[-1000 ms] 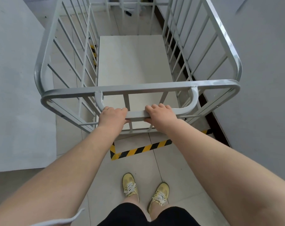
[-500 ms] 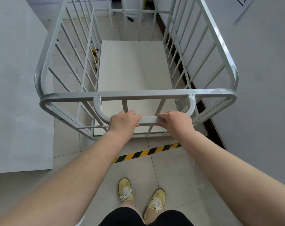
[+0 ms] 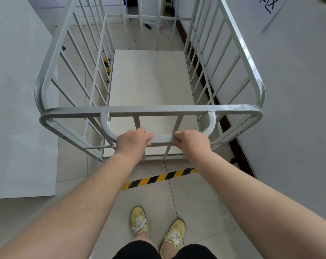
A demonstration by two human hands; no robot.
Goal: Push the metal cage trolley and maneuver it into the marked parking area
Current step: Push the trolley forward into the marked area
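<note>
This looks like a storeroom or warehouse back room. My left hand (image 3: 133, 142) and right hand (image 3: 191, 143) grip a grey metal cage trolley (image 3: 151, 111). Just behind my fingers, yellow-black hazard tape (image 3: 158, 178) marks a bay on the tiled floor (image 3: 192, 202). Plain grey walls (image 3: 296, 109) flank both sides; a printed sign (image 3: 270, 8) hangs beyond my right fingers.

Cage trolley (image 3: 238, 43): tubular metal, pale grey paint, smooth with a soft gloss; highlights run along the top rails. Handle bar (image 3: 162, 138), same painted tube. Trolley deck (image 3: 149, 81): flat off-white board, matt. Floor (image 3: 195, 199) at 6 o'clock: smooth pale tiles, dull sheen. Hazard tape (image 3: 158, 178): yellow-black, slightly glossy. Wall (image 3: 298, 109) at 3 o'clock: matt grey paint. Shoes (image 3: 138, 220): yellow, soft matt upper, white laces.
</note>
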